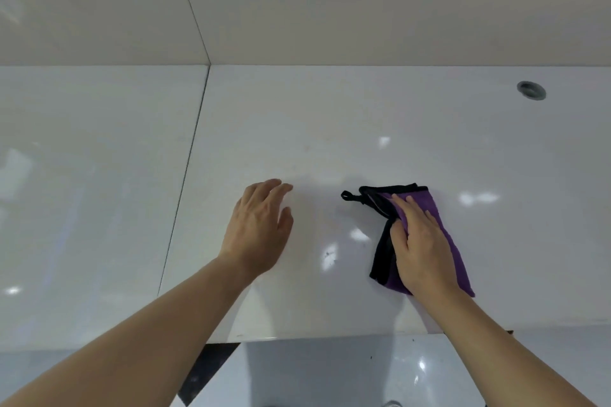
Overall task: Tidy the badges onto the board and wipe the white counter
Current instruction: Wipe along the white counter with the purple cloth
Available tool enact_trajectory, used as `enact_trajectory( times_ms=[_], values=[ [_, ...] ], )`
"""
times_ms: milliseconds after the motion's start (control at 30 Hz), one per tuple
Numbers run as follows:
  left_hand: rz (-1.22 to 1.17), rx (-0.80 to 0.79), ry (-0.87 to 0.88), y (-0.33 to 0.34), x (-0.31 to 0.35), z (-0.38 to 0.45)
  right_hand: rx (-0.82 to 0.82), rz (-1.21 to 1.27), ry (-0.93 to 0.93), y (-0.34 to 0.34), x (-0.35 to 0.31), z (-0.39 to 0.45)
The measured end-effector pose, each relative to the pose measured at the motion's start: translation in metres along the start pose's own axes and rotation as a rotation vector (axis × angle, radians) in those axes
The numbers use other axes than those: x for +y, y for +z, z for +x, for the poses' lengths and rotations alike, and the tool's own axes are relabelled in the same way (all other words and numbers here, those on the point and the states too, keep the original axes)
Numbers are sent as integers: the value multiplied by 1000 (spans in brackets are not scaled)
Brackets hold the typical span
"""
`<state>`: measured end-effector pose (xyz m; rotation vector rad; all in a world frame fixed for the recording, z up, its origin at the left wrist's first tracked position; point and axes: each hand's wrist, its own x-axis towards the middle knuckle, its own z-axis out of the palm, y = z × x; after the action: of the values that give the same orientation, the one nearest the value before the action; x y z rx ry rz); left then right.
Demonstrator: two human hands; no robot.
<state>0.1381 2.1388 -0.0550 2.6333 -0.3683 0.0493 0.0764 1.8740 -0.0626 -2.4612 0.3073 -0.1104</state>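
A glossy white counter (330,129) fills the view from a head-worn camera looking down, with pale wall panels (363,3) rising behind it. At the far left, a thin dark seam (185,182) runs from the back wall toward the front edge, dividing the counter into two slabs. Just right of that seam, the left hand (258,228) reaches forward over the bare surface, palm down, fingers straight and slightly spread, gripping nothing; whether the fingertips touch the counter cannot be told. Small dark specks (328,254) lie on the counter between the two hands. Further right, the right hand (420,244) presses flat on a folded purple cloth (456,254) with black trim, its fingers straight and laid along the fabric. The cloth lies on the counter near the front edge, a black loop sticking out at its upper left. At the far right rear, a small round grey hole (531,90) is set into the counter. Below the front edge, shiny pale floor (330,373) shows.
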Motion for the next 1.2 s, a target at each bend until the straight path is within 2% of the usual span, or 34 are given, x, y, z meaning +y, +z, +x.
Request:
enact_trajectory(
  times_ms=[300,567,1000,1200],
  values=[
    [62,15,-84,-34,-74,17,-12,-21,-56,39,-58,50],
    [86,4,-175,-42,-114,72,-13,-26,-82,58,-83,122],
    [150,-12,-230,-34,-155,202,-24,-71,-113,61,-84,263],
    [184,-50,-222,-23,-166,214,-9,-81,-109,64,-65,306]
  ],
)
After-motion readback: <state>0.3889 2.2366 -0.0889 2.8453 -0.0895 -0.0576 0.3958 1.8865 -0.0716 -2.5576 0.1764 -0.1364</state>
